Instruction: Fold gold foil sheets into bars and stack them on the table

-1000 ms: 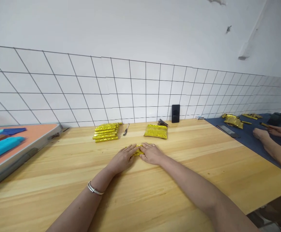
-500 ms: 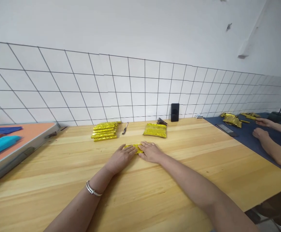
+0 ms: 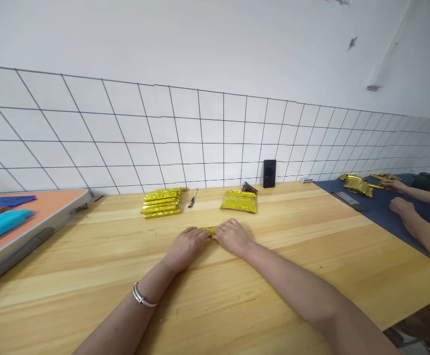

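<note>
A narrow strip of shiny gold foil lies on the wooden table, mostly covered by my fingers. My left hand grips its left part with bent fingers, and a silver bangle circles that wrist. On the other end, my right hand is closed over the foil with its fingers curled. Beyond the left hand sits a pile of folded gold foil strips. A flat stack of gold foil sheets rests just past the right hand.
A slim pen-like tool and a small black object lie near the tiled wall. A black phone leans there. Left stands an orange-topped board with blue pieces. At right, another person's hands work by gold foil on a dark mat.
My fingers have gone from lying flatter to curling over the foil, and less of it shows between them. The other person's far hand has shifted left toward the gold foil.
</note>
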Motion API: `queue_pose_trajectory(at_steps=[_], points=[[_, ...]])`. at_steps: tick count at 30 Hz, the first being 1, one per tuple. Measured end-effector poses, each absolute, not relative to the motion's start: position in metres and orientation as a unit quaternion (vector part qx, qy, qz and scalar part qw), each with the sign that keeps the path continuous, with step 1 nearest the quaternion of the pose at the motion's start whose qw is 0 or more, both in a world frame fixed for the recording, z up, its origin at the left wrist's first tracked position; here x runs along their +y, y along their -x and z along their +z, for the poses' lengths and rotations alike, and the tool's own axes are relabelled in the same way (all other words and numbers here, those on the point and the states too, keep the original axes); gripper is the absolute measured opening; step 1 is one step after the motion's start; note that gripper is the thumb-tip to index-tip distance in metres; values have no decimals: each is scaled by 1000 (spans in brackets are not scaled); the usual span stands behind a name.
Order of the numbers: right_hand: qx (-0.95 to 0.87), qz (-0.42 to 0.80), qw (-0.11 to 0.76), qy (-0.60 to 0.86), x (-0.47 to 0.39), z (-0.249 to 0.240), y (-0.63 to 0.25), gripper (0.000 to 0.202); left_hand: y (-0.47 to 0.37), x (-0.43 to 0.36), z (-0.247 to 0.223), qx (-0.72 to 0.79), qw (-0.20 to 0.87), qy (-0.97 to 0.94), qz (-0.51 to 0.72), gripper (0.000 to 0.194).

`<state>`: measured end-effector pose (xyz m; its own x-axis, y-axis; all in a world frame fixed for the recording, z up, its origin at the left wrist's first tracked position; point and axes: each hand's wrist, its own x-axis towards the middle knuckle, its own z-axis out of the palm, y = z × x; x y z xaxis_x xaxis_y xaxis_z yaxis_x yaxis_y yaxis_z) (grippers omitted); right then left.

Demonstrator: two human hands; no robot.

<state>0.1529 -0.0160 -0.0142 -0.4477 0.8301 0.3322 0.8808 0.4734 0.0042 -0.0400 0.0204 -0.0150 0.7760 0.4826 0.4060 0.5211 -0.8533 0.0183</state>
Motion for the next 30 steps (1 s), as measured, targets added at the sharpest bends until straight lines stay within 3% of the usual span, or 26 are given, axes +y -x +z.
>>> queue_pose_trajectory(at_steps=[11, 19, 30], points=[[-854, -7, 163, 494, -15, -14, -176, 30, 64, 30, -15, -297, 34, 928, -222, 27], [-809, 106, 293, 499, -10, -26, -185, 33, 64, 37, -28, -363, -17, 901, -235, 31], [-719, 193, 449, 493, -11, -23, -175, 36, 60, 23, -3, -502, -251, 719, -410, 36]])
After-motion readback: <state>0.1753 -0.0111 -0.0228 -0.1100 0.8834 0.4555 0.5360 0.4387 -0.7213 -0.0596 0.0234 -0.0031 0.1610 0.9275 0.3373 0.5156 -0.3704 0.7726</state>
